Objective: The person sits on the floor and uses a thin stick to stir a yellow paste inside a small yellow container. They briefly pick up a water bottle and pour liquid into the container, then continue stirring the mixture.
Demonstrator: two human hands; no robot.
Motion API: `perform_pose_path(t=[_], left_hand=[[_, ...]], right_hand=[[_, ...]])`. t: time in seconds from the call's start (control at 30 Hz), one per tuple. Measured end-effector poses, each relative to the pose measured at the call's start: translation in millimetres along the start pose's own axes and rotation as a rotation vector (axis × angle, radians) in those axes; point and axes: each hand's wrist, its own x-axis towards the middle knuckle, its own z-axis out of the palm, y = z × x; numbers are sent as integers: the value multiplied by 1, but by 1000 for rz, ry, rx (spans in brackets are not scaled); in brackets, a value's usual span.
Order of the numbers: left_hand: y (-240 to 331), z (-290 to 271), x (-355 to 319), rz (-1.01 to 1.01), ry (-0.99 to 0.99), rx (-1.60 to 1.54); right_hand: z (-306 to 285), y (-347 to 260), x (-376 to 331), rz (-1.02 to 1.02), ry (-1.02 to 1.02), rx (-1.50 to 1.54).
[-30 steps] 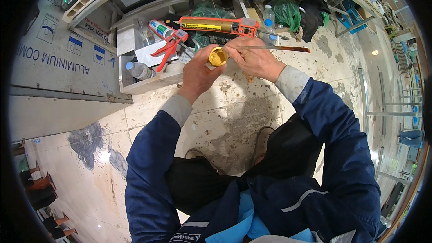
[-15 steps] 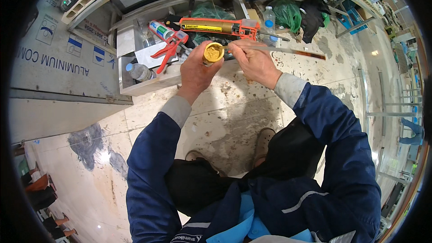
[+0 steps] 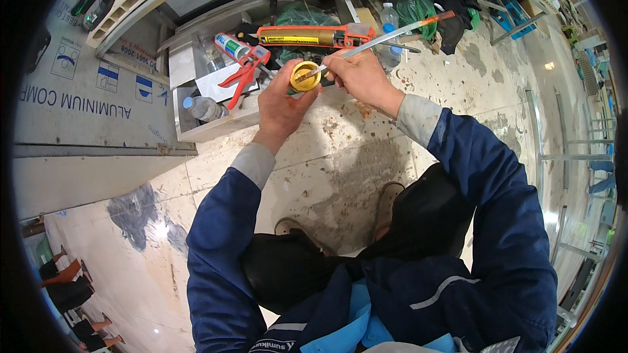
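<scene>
Head view, looking down on a person crouched over a stained concrete floor (image 3: 366, 176). The left hand (image 3: 280, 101) has its fingers wrapped around a yellow-ended sealant cartridge (image 3: 304, 77), held upright with its round end facing the camera, above the floor and just in front of a shallow metal tray (image 3: 216, 124). The right hand (image 3: 360, 77) pinches a long thin metal rod (image 3: 386, 36), whose near tip meets the cartridge end and whose far, orange-tipped end points up and to the right. Behind the hands an orange caulking gun (image 3: 314, 35) lies across the clutter; red-handled pliers (image 3: 243, 73), a second cartridge (image 3: 230, 46) and a clear plastic bottle (image 3: 199, 108) rest in or near the tray. A grey composite panel (image 3: 85, 111) lies to the left. Risk, as a judgement: the rod tip could skid off the rounded end towards the left fingers, or a tilted push could tear the seal and spill sealant.
</scene>
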Motion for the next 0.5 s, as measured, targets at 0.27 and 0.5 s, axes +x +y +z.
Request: perform_pose_path(t=[0.27, 0.5], left_hand=[[-9, -1, 10, -5, -77, -258], [-13, 1, 10, -91, -237, -426]], right_hand=[[-12, -16, -12, -524, 6, -444], [-22, -17, -5, -772, -170, -685]])
